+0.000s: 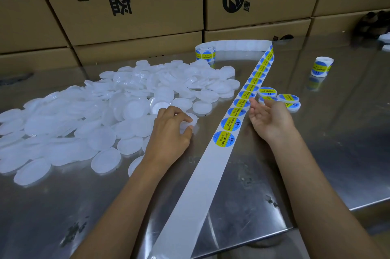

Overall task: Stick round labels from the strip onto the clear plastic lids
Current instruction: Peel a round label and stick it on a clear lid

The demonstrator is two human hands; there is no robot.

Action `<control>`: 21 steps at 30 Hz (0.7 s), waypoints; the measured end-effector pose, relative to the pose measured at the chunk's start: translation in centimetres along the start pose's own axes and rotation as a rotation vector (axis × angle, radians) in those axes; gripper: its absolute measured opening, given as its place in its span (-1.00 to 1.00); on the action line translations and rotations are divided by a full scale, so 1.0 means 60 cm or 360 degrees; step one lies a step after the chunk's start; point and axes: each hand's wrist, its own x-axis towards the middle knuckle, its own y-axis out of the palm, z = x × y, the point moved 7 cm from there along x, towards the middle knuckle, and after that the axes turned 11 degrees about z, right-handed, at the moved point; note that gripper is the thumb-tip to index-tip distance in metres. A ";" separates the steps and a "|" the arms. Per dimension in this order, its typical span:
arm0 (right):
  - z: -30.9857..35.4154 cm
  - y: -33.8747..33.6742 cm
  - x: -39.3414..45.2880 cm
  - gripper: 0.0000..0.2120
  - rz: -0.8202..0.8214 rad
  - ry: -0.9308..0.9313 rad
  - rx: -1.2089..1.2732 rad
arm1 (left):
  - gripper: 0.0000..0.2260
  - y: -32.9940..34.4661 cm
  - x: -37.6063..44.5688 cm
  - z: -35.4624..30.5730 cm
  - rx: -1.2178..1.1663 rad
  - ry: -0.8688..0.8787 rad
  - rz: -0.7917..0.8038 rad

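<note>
Left hand (172, 130) curls fingers round one clear lid (190, 122) at pile (101, 111) edge, right hand (269, 118) open palm-up beside label strip (230, 132), three labelled lids (280, 97), two rolls (205, 52).

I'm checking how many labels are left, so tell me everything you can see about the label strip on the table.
The label strip is a long white backing paper lying flat on the steel table. It runs diagonally from the near edge to a far fold, then turns left to a small roll. Its near part is bare; farther along it carries round blue-and-yellow labels reading SOLDERING PASTE. The right hand's fingertips reach its edge.
</note>
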 end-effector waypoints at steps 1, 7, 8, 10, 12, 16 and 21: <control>0.001 0.001 -0.002 -0.73 0.0013 -0.0003 -0.0051 | -0.84 -0.002 0.000 0.001 -0.0017 -0.0011 -0.0024; 0.026 0.026 -0.015 -0.75 0.0040 -0.0433 -0.1409 | -0.88 -0.022 -0.002 0.004 -0.0142 -0.0047 -0.0187; 0.028 0.035 -0.021 -0.79 0.0063 -0.0544 -0.1693 | -0.88 -0.024 -0.003 0.007 -0.0195 -0.0067 -0.0192; 0.006 0.049 -0.033 -0.87 0.0264 -0.0598 -0.2191 | -0.89 -0.027 -0.004 0.013 -0.0329 -0.0110 -0.0204; -0.024 0.048 -0.046 -0.81 0.0435 -0.0594 -0.2714 | -0.89 -0.033 -0.007 0.017 -0.0465 -0.0141 -0.0263; -0.040 0.045 -0.076 -0.69 0.0663 -0.0655 -0.3027 | -0.92 -0.048 -0.011 0.023 -0.0824 -0.0198 -0.0384; -0.039 0.045 -0.092 -0.63 0.0980 -0.0535 -0.2952 | -0.91 -0.026 -0.013 0.014 -0.1508 -0.0342 -0.0173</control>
